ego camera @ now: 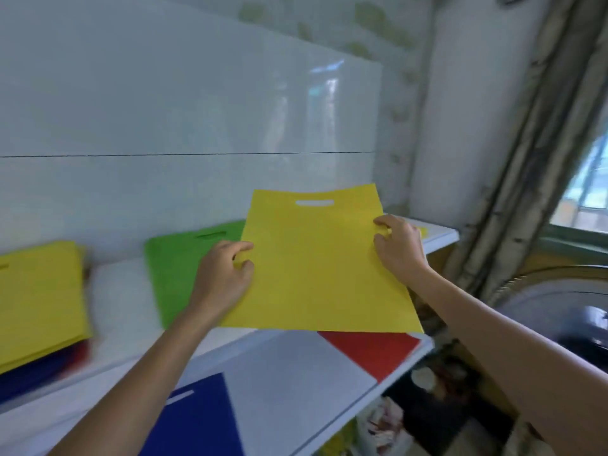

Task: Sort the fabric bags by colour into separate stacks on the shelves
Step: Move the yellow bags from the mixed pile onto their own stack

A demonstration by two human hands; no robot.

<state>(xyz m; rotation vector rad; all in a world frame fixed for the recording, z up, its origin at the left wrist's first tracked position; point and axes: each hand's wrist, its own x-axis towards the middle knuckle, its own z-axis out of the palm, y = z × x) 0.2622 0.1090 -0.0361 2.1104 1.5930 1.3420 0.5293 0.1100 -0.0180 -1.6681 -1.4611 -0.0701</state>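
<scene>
A flat yellow fabric bag with a cut-out handle hangs above the right end of the upper white shelf. My left hand pinches its left edge and my right hand pinches its right edge. A green bag lies on the upper shelf, partly under the yellow one. At the far left a mixed pile shows yellow bags on top with red and blue beneath. On the lower shelf lie a blue bag and a red bag.
A glossy white tiled wall backs the shelves. A patterned curtain and a window are at the right, with a dark rounded object below. Clutter sits under the lower shelf at the bottom right.
</scene>
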